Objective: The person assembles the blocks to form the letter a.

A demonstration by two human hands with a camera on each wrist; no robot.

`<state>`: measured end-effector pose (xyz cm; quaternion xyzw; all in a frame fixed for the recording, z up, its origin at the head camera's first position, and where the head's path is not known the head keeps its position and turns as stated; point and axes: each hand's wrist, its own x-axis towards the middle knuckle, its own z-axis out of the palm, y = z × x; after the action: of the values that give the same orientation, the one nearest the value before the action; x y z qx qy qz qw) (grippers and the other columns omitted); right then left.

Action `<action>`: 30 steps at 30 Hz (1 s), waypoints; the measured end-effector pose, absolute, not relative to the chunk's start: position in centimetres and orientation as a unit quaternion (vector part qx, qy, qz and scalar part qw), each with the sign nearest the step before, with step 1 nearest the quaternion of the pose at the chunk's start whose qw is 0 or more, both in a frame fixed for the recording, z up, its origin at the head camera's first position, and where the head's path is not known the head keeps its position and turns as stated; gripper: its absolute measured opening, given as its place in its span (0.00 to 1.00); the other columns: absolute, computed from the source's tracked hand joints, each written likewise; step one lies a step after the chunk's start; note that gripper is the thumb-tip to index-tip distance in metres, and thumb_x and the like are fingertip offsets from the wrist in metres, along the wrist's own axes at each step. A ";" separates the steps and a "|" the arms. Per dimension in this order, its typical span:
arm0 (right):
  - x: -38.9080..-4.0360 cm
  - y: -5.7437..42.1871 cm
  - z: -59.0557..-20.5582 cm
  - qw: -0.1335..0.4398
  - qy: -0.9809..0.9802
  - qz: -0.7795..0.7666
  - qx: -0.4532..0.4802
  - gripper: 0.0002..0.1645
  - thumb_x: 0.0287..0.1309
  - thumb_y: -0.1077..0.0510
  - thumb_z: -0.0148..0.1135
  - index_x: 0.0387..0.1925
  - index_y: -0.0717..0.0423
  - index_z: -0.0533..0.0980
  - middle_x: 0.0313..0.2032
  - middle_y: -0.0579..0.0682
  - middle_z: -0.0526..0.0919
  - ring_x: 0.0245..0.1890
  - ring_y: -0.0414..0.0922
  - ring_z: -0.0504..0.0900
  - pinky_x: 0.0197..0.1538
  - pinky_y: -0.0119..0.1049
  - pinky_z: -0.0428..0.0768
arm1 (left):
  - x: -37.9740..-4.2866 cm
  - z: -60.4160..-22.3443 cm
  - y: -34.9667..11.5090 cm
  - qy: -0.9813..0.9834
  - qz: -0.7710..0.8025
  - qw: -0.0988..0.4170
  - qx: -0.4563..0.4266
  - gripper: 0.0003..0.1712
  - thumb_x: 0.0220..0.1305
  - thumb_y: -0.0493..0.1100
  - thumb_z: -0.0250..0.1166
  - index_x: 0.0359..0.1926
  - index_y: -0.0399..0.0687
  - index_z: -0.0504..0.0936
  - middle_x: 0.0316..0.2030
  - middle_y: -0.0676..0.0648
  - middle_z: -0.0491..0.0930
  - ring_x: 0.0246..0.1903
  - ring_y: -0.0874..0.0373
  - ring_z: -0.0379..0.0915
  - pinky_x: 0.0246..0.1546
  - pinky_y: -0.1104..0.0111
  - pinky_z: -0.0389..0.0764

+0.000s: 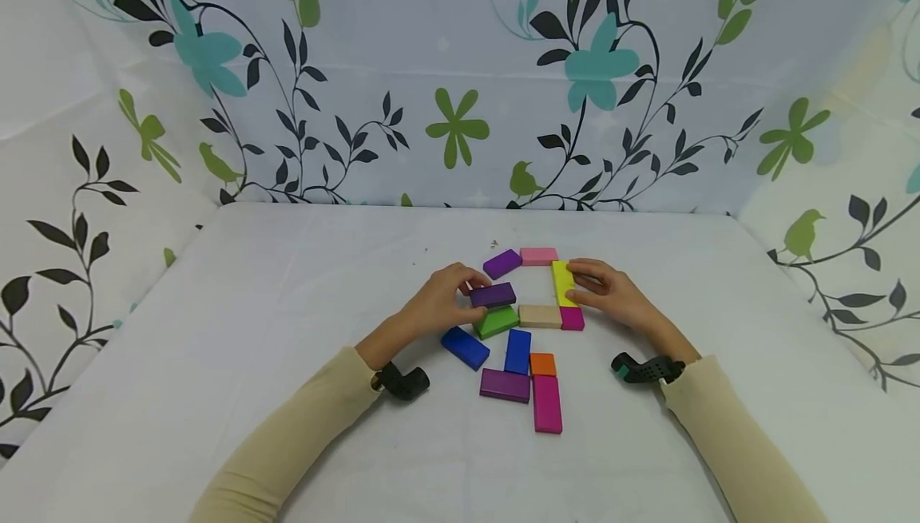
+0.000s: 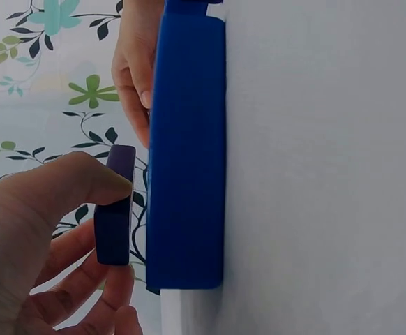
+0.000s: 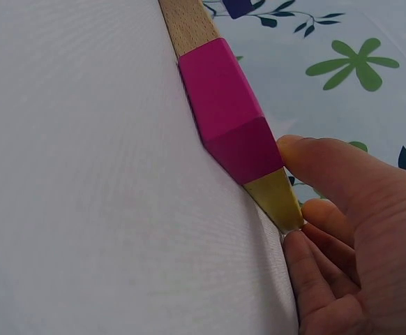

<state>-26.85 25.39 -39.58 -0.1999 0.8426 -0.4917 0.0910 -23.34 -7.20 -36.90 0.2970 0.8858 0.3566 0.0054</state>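
Observation:
Between thumb and fingers, my left hand (image 1: 446,299) pinches a dark purple block (image 1: 492,295), tilted and raised, overlapping the green block (image 1: 497,322) in the head view. The left wrist view shows the purple block (image 2: 116,206) held by its edges, beside a large blue block (image 2: 188,153). My right hand (image 1: 609,291) touches the yellow block (image 1: 563,283) with thumb and fingertips along its right side. A magenta block (image 1: 572,318) lies against the yellow block's near end. To its left, a plain wooden block (image 1: 540,316) runs towards the green one.
Behind lie a pink block (image 1: 539,256) and another purple block (image 1: 502,264). Nearer are two blue blocks, one slanted (image 1: 465,348), one upright (image 1: 517,351), plus a violet block (image 1: 505,386), an orange block (image 1: 542,364) and a long magenta block (image 1: 548,405). Patterned cloth (image 1: 460,76) stands behind the white table.

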 end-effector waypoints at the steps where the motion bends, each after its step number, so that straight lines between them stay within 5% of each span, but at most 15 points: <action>1: -26.8 25.4 -39.6 0.091 0.843 -0.491 -0.199 0.34 0.64 0.58 0.63 0.68 0.65 0.64 0.70 0.63 0.60 0.68 0.59 0.65 0.60 0.35 0.68 | -23.3 -36.9 -7.1 0.886 0.356 0.006 0.296 0.23 0.58 0.40 0.69 0.54 0.40 0.78 0.47 0.44 0.77 0.45 0.53 0.72 0.47 0.62 0.77; 23: -27.1 25.5 -39.8 0.090 0.848 -0.484 -0.195 0.36 0.63 0.55 0.63 0.68 0.62 0.64 0.70 0.60 0.60 0.68 0.58 0.65 0.58 0.30 0.70 | -21.8 -36.2 -4.8 0.880 0.352 0.030 0.319 0.22 0.59 0.41 0.70 0.54 0.41 0.79 0.49 0.45 0.78 0.45 0.56 0.72 0.46 0.67 0.77; 30: -26.9 25.4 -39.6 0.089 0.847 -0.486 -0.199 0.34 0.64 0.57 0.63 0.67 0.64 0.65 0.69 0.62 0.61 0.68 0.59 0.65 0.60 0.36 0.69 | -21.2 -36.2 -3.9 0.877 0.351 0.050 0.322 0.22 0.59 0.42 0.69 0.54 0.42 0.79 0.46 0.46 0.78 0.45 0.56 0.72 0.44 0.70 0.76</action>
<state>-26.93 25.44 -39.63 -0.1986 0.8465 -0.4859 0.0885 -21.25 -3.91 -36.25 0.3224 0.8775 0.3515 0.0505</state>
